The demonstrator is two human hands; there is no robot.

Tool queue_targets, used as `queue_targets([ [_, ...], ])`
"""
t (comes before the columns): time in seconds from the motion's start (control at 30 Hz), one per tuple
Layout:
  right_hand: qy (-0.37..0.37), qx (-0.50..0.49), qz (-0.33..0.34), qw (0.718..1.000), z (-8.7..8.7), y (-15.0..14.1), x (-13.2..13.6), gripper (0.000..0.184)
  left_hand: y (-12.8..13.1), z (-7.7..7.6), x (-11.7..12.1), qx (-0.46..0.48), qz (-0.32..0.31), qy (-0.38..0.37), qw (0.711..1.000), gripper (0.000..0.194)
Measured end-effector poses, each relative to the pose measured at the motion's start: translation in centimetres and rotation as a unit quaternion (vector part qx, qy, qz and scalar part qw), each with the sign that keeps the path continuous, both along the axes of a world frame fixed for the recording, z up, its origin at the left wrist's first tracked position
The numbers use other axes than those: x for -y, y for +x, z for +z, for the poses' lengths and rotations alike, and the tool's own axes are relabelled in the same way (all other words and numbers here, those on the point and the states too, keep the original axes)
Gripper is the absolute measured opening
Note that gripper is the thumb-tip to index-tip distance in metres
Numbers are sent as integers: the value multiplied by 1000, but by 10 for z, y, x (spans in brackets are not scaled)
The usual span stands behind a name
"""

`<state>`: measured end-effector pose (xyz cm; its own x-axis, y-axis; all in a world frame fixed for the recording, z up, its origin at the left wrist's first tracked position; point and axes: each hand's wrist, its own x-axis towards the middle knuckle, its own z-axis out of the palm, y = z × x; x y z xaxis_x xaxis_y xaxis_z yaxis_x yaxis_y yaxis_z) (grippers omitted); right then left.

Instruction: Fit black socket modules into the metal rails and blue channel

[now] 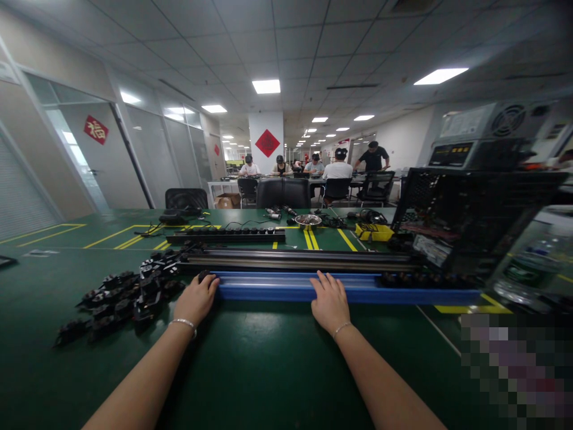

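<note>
A long blue rail (277,289) lies across the green table (250,358) in front of me. My left hand (196,298) grips its left end with fingers curled over the top. My right hand (330,301) rests on the rail near its middle, fingers bent over its far edge. Small black parts sit in the rail's right stretch (416,279). Behind it lies a long grey metal rail (304,259).
A heap of small black parts (120,298) lies at the left. A black power strip (226,236), a metal bowl (308,221) and a yellow tray (373,232) sit farther back. An open computer case (470,221) stands at the right. Several people sit at a far table.
</note>
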<state>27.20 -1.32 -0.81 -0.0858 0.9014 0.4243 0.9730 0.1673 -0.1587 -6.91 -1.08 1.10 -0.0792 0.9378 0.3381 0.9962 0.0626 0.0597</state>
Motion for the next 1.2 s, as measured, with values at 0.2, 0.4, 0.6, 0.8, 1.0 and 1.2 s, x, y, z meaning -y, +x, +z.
queue_targets([
  [0.2,5,-2,-1,1000,-1,0,-1,51,-1,2,0,42,17,-16,999,42],
  [0.4,6,2,-3,1000,0,0,-1,52,-5,0,-3,17,-19,-16,1000,36],
  [0.6,7,5,-2,1000,-1,0,0,52,-16,-2,-4,85,78,-9,993,44],
  [0.8,-4,6,-7,1000,-1,-1,0,52,-18,0,-5,117,106,-6,987,52],
  [1.0,-7,10,-11,1000,1,-2,0,52,-43,-12,-9,152,138,-1,979,60],
  [1.2,-6,8,-11,1000,1,-2,0,52,-57,-19,-8,151,175,-20,973,62],
])
